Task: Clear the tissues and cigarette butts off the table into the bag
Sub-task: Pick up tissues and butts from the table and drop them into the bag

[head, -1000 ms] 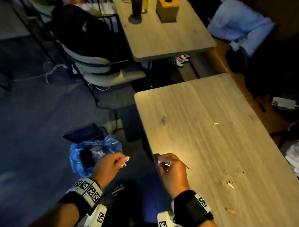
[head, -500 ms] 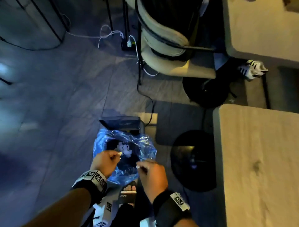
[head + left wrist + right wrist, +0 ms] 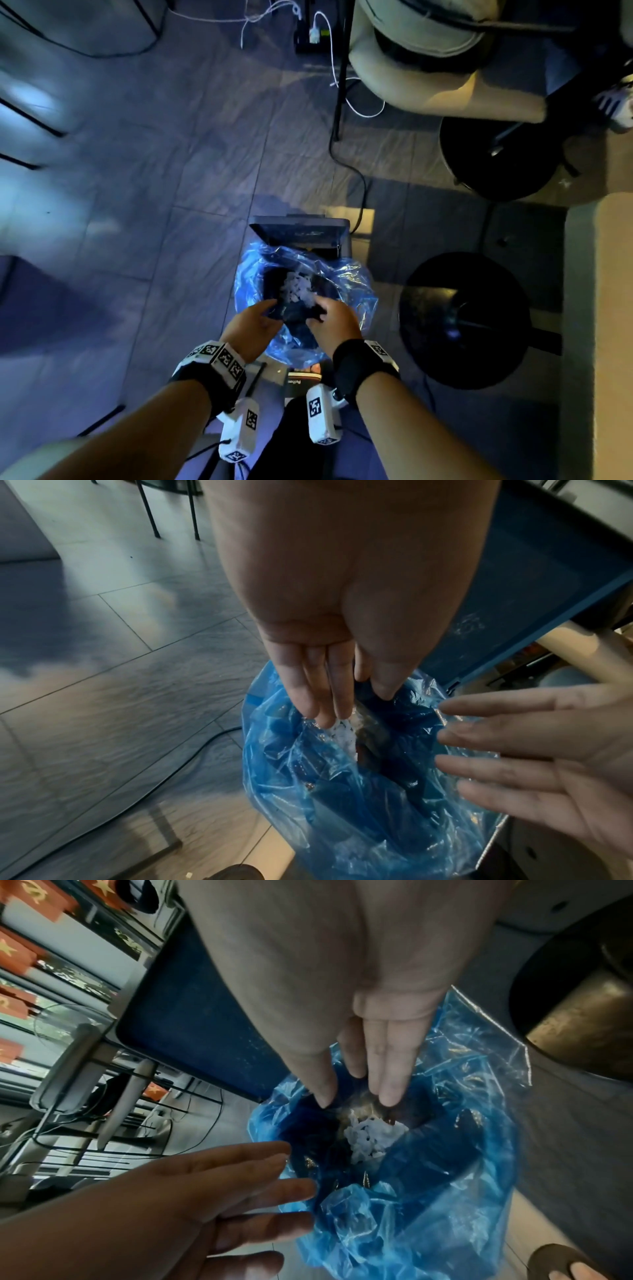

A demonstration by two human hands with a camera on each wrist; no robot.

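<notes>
A blue plastic bag (image 3: 356,294) lines a bin on the floor, its mouth open. Crumpled white tissues (image 3: 296,291) lie inside it, with brownish bits beside them (image 3: 359,1112). My left hand (image 3: 270,308) hovers over the bag's near left rim with straight fingers (image 3: 325,691) pointing down and holding nothing. My right hand (image 3: 318,311) hangs over the near right rim, its fingers (image 3: 387,1069) also straight and empty. In the left wrist view the bag (image 3: 342,791) and tissues (image 3: 342,734) lie below, and the right hand (image 3: 514,737) is spread.
The bin's dark lid (image 3: 298,233) stands open behind the bag. A round black table base (image 3: 462,318) sits right of it, under the wooden table edge (image 3: 599,308). A chair (image 3: 428,51) and floor cables (image 3: 342,154) lie beyond. My slippered foot (image 3: 305,377) is by the bag.
Both hands pinched small butts and carried them from the table to the bag. Now their fingers have straightened over the bag's mouth and hold nothing.
</notes>
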